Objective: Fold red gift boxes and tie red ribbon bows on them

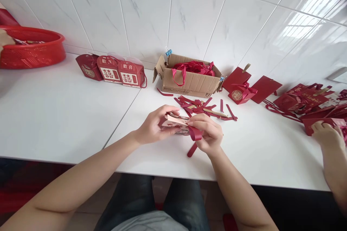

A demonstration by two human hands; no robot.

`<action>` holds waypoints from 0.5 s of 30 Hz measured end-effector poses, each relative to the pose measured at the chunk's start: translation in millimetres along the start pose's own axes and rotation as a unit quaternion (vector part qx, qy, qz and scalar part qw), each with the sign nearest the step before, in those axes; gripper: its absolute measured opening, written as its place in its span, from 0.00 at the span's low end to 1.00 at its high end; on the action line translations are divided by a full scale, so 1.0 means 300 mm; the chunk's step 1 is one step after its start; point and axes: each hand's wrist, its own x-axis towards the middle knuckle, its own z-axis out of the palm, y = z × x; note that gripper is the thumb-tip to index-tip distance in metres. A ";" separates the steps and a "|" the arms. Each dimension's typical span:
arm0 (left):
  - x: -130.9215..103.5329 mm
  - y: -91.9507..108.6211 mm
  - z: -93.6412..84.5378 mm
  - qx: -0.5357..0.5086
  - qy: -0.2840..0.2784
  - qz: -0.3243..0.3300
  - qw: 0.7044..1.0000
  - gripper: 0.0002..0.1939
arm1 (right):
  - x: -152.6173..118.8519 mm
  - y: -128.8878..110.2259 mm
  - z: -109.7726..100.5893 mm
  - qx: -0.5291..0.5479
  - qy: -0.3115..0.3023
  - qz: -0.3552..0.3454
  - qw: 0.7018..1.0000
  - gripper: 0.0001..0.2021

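Between my two hands, above the front of the white table, is a small cream-and-red gift box (173, 122), tilted so that its narrow cream side shows. My left hand (155, 124) is closed around its left end, thumb below and fingers above. At the box's right end, my right hand (207, 131) pinches a looped dark red strap (195, 133) against it. My fingers hide much of the box. Just beyond my hands lies a loose heap of dark red and gold straps (199, 106), and another red strap (192, 150) lies below my right hand.
An open cardboard box (187, 83) of red ribbons stands against the tiled wall. Left of it are several red gift boxes (130, 74) and a red basket (32, 56) with a person's hand at it. Another person's hand (328, 133) touches red boxes at the far right.
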 end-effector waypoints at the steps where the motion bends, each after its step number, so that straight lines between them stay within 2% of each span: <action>1: -0.001 -0.004 0.000 0.005 -0.004 -0.018 1.000 0.27 | -0.001 0.001 -0.001 0.001 0.016 0.008 1.000 0.17; 5: -0.005 -0.013 -0.002 0.009 -0.044 -0.077 0.996 0.32 | -0.003 0.010 0.001 0.021 0.052 0.052 0.997 0.14; 11: -0.014 -0.017 0.004 -0.030 -0.099 -0.170 0.980 0.23 | -0.017 0.018 0.018 0.018 0.044 0.214 0.976 0.03; 15: -0.019 -0.032 0.020 -0.067 -0.118 -0.204 0.969 0.22 | -0.014 0.015 0.019 -0.017 0.045 0.197 0.979 0.03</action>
